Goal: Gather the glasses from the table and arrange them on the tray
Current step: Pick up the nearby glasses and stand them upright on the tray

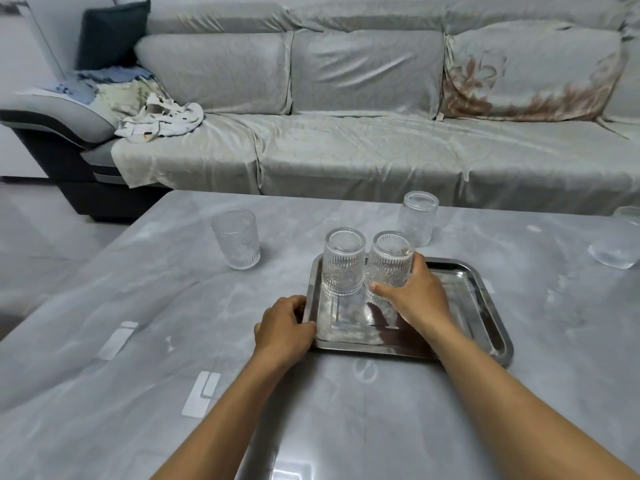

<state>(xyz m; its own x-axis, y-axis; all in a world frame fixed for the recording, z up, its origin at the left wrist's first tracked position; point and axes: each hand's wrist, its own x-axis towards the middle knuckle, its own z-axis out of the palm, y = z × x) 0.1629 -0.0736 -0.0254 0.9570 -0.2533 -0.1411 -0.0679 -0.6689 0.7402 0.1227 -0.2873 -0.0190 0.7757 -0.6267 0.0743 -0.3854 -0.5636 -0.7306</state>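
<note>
A steel tray (481, 299) lies on the grey marble table (138, 306). One ribbed clear glass (343, 261) stands upside down in the tray's far left corner. Right beside it, my right hand (412, 296) grips a second ribbed glass (389, 259), also upside down, at the tray's far edge. My left hand (285, 329) holds the tray's left rim. A third ribbed glass (237, 239) stands upright on the table to the left. A smoother glass (417, 218) stands upside down just behind the tray.
A clear glass dish (614, 252) sits at the table's right edge, with another glass piece (628, 214) behind it. A covered grey sofa (346, 140) runs along the far side of the table, with crumpled cloths (159, 119) at its left end.
</note>
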